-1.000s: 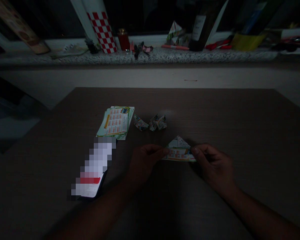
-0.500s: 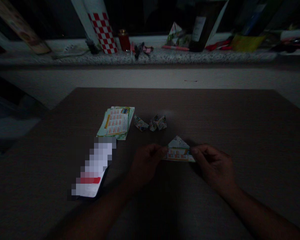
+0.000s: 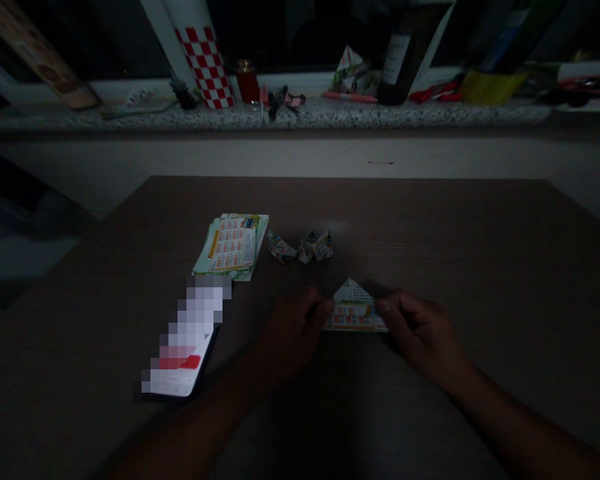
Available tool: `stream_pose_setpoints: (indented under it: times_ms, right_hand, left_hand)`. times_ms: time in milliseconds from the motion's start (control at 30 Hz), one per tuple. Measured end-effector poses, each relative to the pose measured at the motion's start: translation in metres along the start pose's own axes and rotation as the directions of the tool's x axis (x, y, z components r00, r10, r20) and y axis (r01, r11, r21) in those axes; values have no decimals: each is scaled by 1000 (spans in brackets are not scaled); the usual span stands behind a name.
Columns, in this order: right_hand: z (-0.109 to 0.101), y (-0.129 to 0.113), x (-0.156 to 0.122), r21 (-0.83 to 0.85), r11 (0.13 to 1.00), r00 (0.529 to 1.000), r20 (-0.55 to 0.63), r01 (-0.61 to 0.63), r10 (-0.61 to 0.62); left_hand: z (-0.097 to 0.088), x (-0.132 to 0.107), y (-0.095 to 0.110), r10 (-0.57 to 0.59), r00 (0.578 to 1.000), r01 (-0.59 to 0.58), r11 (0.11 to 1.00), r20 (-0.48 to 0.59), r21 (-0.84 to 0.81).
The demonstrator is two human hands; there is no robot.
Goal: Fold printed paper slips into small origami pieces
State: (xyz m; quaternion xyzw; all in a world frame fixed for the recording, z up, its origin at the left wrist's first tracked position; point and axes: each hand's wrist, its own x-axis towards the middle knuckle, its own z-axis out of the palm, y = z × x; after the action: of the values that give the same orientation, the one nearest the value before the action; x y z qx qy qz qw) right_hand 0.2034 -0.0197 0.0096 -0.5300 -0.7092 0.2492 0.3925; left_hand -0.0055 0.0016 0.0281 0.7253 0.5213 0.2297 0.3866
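A piece of printed paper folded into a triangle (image 3: 354, 308) lies on the dark wooden table (image 3: 430, 233) in front of me. My left hand (image 3: 293, 333) pinches its left corner with thumb and fingers closed. Its right corner is pinched by my right hand (image 3: 420, 333). The scene is dim, so the fold's fine detail is hard to read.
A stack of printed paper sheets (image 3: 231, 245) lies to the upper left, with two small folded paper pieces (image 3: 303, 245) beside it. A phone with a lit screen (image 3: 187, 340) lies at left. The stone sill (image 3: 300, 113) behind holds a checkered cup (image 3: 206, 57), a bottle (image 3: 400, 60) and clutter.
Both hands and the folded paper have shifted slightly toward me on the table. The grip on the two corners is unchanged.
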Motion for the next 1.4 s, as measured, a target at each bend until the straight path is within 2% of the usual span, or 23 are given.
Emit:
stream_pose_setpoints:
  times_ms: [100,200,367,500,633,733,1000,1200,1400]
  right_hand:
    - [0,-1,0,23,1000,1000,4,2,-2]
    - [-1,-2,0,56,998,1000,8,-18,18]
    - [0,4,-3,172,980,994,-33,-98,105]
    - [0,8,-3,230,967,992,-25,-111,120]
    - [0,6,-1,233,968,995,-10,-93,98]
    - [0,3,0,220,971,995,-5,-95,98]
    - [1,1,3,281,940,982,65,-191,179]
    - [0,0,4,402,866,953,192,-296,236]
    - [2,0,4,498,758,905,283,-421,317]
  left_hand:
    - [0,-1,1,0,1000,1,999,21,-49]
    - [1,-2,-1,-35,998,43,979,42,-198]
    - [5,0,-8,-87,990,128,868,107,-480]
    - [6,2,-7,-126,983,180,789,132,-588]
    - [6,2,-2,-176,971,237,759,160,-606]
    - [4,2,-1,-157,967,249,742,199,-622]
    - [0,3,-3,-142,968,227,851,208,-473]
    - [0,2,-3,-116,967,197,907,227,-373]
    - [2,2,-7,-107,962,204,893,251,-401]
